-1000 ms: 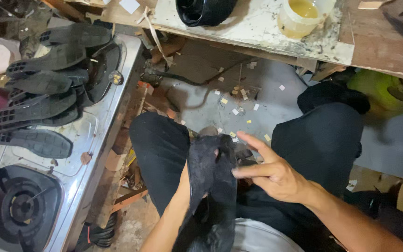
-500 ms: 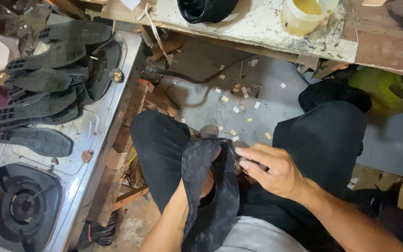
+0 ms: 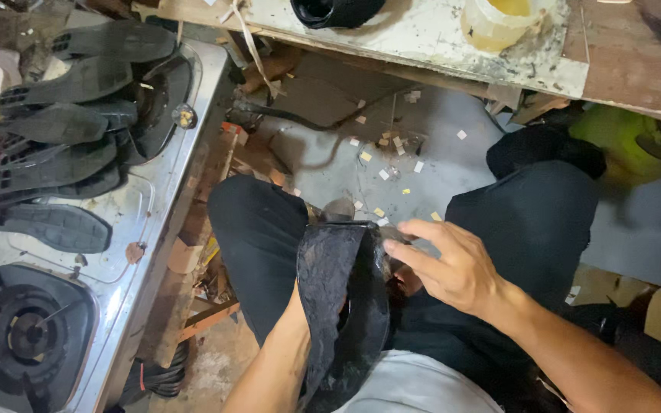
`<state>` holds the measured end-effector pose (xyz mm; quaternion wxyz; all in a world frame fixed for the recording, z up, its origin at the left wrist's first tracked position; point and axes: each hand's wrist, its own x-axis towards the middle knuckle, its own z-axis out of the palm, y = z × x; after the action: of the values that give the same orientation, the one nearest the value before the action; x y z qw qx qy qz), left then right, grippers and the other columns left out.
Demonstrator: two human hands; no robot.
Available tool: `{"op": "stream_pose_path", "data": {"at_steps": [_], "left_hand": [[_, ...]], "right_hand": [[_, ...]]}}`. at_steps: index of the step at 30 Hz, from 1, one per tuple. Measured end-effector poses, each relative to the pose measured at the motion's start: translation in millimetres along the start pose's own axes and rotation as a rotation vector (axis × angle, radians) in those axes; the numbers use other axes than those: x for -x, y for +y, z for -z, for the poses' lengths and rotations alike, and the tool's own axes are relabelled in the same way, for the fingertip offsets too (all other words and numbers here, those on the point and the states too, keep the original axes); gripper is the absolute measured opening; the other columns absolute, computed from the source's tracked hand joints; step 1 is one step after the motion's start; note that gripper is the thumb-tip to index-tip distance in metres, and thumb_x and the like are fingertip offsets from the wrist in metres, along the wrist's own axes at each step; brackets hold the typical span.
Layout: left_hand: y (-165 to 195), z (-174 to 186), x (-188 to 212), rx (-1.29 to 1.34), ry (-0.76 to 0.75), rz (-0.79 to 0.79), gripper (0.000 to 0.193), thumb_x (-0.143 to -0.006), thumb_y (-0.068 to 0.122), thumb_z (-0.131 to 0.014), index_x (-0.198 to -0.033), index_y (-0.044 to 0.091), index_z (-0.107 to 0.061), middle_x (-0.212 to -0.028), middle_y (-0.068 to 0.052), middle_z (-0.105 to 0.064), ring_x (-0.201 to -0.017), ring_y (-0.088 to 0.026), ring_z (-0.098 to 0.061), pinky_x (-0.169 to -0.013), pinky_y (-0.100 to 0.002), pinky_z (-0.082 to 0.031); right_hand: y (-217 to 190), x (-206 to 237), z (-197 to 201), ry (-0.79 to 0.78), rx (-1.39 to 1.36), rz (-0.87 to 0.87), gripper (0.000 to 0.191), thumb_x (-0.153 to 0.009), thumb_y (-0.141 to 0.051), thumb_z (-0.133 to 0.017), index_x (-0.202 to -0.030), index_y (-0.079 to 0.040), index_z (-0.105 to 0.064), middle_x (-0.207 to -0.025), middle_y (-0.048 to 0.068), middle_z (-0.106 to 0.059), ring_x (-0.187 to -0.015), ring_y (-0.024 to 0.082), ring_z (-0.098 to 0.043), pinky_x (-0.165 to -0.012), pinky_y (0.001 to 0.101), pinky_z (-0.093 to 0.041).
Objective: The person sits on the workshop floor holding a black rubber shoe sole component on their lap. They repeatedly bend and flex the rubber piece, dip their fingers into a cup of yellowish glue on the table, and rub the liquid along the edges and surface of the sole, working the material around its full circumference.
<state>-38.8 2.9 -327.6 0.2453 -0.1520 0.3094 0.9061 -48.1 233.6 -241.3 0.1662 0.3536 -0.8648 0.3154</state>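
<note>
The right hand [image 3: 453, 268], fingers spread, is pressing the black rubber shoe sole [image 3: 343, 306] on the lap; the left hand is hidden behind it, so its grip I cannot tell. Other black soles [image 3: 63, 145] are lying well apart to the left on the steel gas stove [image 3: 147, 222].

I see a grey concrete floor [image 3: 437, 164] under the seat, littered with small paper scraps [image 3: 392, 145] in yellow and white. Across the top runs a stained wooden bench [image 3: 422, 38], its paint worn and smeared. At the left stands a steel gas stove [image 3: 143, 206] with 1 black burner [image 3: 28, 333] in view near the bottom corner; black soles [image 3: 63, 130] are stacked on its far end. A dark cable [image 3: 315, 122] trails over the floor below the bench. Wood offcuts [image 3: 208, 317] lie beside the stove. The light is even and dim.
</note>
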Motion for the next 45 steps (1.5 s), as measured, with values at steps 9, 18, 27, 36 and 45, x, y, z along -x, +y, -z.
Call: {"op": "stream_pose_path", "data": {"at_steps": [9,18,27,36,45], "left_hand": [[-2.9,21.4,-14.6,0.045,0.121,-0.237,0.010,-0.101,0.005,-0.059,-0.107,0.005,-0.067,-0.108,-0.005,-0.069,-0.098,-0.018,-0.066,-0.084,-0.035,-0.059],[9.3,-4.0,11.7,-0.125,0.064,0.086,0.019,-0.095,0.013,-0.056,-0.101,0.006,-0.074,-0.091,-0.006,-0.076,-0.078,-0.016,-0.071,-0.067,-0.031,-0.058],[17.8,32.3,33.8,-0.045,0.071,0.022,0.024,-0.099,0.016,-0.056,-0.117,0.002,-0.065,-0.095,-0.007,-0.073,-0.079,-0.018,-0.071,-0.070,-0.034,-0.058],[-5.4,46.9,26.1,-0.050,0.193,-0.014,0.023,-0.097,0.013,-0.058,-0.115,0.003,-0.069,-0.090,-0.003,-0.072,-0.075,-0.012,-0.066,-0.069,-0.029,-0.053],[21.2,41.0,24.2,0.053,0.139,-0.073,0.030,-0.098,0.014,-0.057,-0.121,-0.003,-0.066,-0.101,-0.007,-0.072,-0.086,-0.017,-0.069,-0.078,-0.032,-0.055]], "right_hand": [[-12.3,4.0,-5.3,0.008,-0.364,-0.221,0.051,-0.081,0.006,-0.072,-0.129,-0.008,-0.063,-0.126,0.012,-0.060,-0.090,0.018,-0.071,-0.074,0.0277,-0.059],[-16.8,-28.9,1.5,-0.157,-0.490,-0.596,0.061,-0.080,-0.006,-0.078,-0.137,-0.006,-0.058,-0.129,0.009,-0.058,-0.078,0.011,-0.070,-0.064,0.0240,-0.056],[146.5,-102.4,89.8,0.097,0.257,-0.292,0.047,-0.100,-0.040,-0.078,-0.127,-0.002,-0.071,-0.152,0.016,-0.049,-0.136,0.034,-0.054,-0.116,0.0450,-0.046],[245.6,-169.1,94.9,-0.383,0.569,-0.564,0.084,-0.064,-0.081,-0.071,-0.121,-0.020,-0.076,-0.170,0.012,-0.008,-0.153,0.045,0.008,-0.107,0.0753,-0.001],[208.4,-136.6,124.4,-0.113,0.352,-0.493,0.050,-0.097,-0.056,-0.070,-0.090,-0.007,-0.078,-0.156,0.008,-0.056,-0.144,0.038,-0.046,-0.118,0.0529,-0.036]]}}
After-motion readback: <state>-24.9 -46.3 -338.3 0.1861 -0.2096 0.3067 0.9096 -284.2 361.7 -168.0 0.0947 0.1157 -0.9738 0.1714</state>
